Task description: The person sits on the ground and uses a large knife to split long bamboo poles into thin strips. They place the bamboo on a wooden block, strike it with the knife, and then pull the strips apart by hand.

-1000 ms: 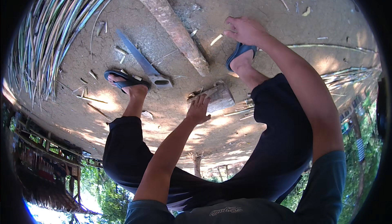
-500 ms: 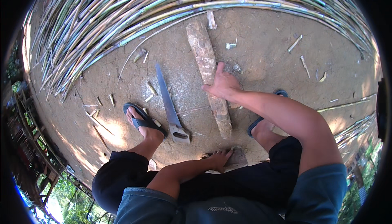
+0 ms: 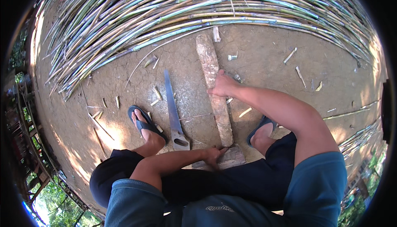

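Bare earth floor point(image 3: 264, 57), dry and cracked, sun patches toward the edges; greenery past the rim

Log point(image 3: 219, 107): on the floor in front of the person, lying lengthwise from near the feet outward, far end leaning a little left. Rough, pale, patchy surface. Judged heavy for its length, quite stiff, hardly fragile; the coarse skin should give good friction, though it may scrape the palm. Best hold probably around the middle, near the balance point, with a second hold at the near end

Right hand point(image 3: 226, 85): on the log's middle, coming from its right side. Thumb laid over the top, index finger toward the far end along the right edge. Other fingers hidden; cannot tell whether they close underneath. Right arm bent, elbow out wide, forearm reaching in leftward, nearly level

Left hand point(image 3: 213, 156): at the log's near end, just left of it, thumb toward that end. Fingers bent down, mostly out of sight; cannot tell if they pinch anything. Left elbow bent, forearm crossing low in front of the thighs

Wood block point(image 3: 235, 156): at the near end of the log, close by the left hand; contact between log and block unclear

Handsaw point(image 3: 175, 117): flat, left of the log, handle nearest the person. Sandalled feet either side of the log, the left sandal point(image 3: 147, 124) beyond the saw

Cut bits point(image 3: 157, 93) scattered left and right of the log; big heap of long canes point(image 3: 198, 7) past its far end
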`<state>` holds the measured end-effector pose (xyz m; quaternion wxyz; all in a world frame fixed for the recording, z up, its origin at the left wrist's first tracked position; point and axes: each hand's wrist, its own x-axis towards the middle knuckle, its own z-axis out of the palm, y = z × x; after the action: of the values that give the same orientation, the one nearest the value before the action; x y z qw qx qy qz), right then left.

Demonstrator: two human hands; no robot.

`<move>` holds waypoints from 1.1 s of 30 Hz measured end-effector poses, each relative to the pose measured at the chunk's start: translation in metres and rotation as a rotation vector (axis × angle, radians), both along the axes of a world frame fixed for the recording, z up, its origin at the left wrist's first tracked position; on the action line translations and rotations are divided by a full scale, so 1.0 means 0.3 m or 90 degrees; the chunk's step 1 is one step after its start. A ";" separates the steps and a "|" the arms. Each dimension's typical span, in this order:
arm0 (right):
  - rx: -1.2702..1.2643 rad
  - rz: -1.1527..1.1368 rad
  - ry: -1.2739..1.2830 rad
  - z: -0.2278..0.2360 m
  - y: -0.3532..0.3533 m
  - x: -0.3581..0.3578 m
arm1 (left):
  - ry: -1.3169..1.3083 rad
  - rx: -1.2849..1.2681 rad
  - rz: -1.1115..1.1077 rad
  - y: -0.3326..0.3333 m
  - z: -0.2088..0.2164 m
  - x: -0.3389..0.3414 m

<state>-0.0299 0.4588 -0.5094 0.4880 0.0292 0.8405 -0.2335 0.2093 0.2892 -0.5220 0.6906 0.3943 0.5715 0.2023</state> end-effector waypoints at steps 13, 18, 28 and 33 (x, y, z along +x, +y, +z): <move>0.043 0.094 0.055 -0.011 -0.019 -0.020 | -0.033 0.098 -0.164 0.021 -0.070 0.103; 0.053 0.098 0.048 0.038 -0.038 0.000 | -0.129 0.030 -0.117 0.007 -0.080 0.122; 0.104 0.386 0.179 0.281 0.040 -0.135 | 0.386 0.345 0.352 -0.001 0.450 -0.773; 0.021 0.184 0.526 0.853 0.118 -0.203 | 0.900 1.077 0.503 -0.179 1.315 -1.100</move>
<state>-0.0908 0.4941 -0.2534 0.1380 -0.1766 0.9643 -0.1411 -0.1206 0.2354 -0.1275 -0.3743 0.5477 0.5944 0.4545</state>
